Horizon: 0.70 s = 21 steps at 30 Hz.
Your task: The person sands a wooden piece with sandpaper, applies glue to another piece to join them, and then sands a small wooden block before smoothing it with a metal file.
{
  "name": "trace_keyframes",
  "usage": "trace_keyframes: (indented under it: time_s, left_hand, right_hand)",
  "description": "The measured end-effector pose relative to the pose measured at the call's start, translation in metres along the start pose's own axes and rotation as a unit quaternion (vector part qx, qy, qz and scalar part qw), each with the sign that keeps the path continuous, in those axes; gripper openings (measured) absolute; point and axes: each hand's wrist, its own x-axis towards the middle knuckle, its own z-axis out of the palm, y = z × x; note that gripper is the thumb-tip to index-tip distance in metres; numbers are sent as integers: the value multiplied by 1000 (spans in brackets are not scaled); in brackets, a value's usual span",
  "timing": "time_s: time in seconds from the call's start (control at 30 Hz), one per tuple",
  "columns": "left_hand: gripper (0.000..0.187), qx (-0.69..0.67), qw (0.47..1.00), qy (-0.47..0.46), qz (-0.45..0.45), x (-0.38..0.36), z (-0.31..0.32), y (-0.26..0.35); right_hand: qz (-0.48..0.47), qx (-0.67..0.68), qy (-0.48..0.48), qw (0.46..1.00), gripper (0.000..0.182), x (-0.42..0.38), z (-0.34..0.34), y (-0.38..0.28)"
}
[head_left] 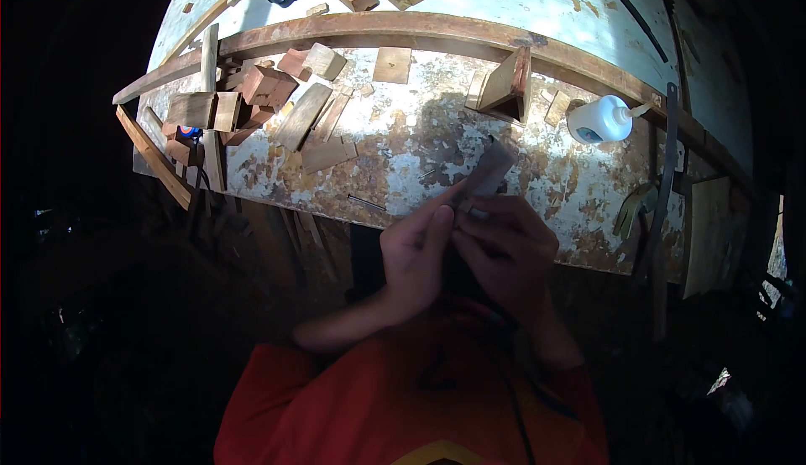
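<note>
Both hands meet close to my chest, just below the front edge of the workbench (437,142). My left hand (416,251) and my right hand (508,251) together grip a small flat grey piece (489,168), which sticks up and to the right from between the fingers. Its lower end is hidden by my fingers. I cannot tell what the piece is made of.
Several wood offcuts (269,100) lie at the bench's left. A triangular wood block (508,86) stands mid-bench. A white glue bottle (600,119) lies on its side at the right. A long curved wood strip (403,27) crosses the bench, and a saw blade (665,163) hangs at the right edge.
</note>
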Motion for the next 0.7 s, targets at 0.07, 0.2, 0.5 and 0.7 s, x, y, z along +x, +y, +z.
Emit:
trace_keyframes:
  time_s: [0.07,0.2,0.5,0.7]
  left_hand:
    - [37,62,998,-6,-17,-2,-1,2]
    - [38,31,999,-33,-16,3,-6,3]
    - [39,52,998,-12,37,1,-1,5]
    - [41,-9,999,-6,30,-1,-2,-3]
  right_hand:
    - [89,-19,15,996,23,9,-5,5]
    - [19,-2,10,1000,24,-2,3,2]
    - [48,18,44,998,25,-2,10,1]
    - [26,10,47,999,27,-5,12,-1]
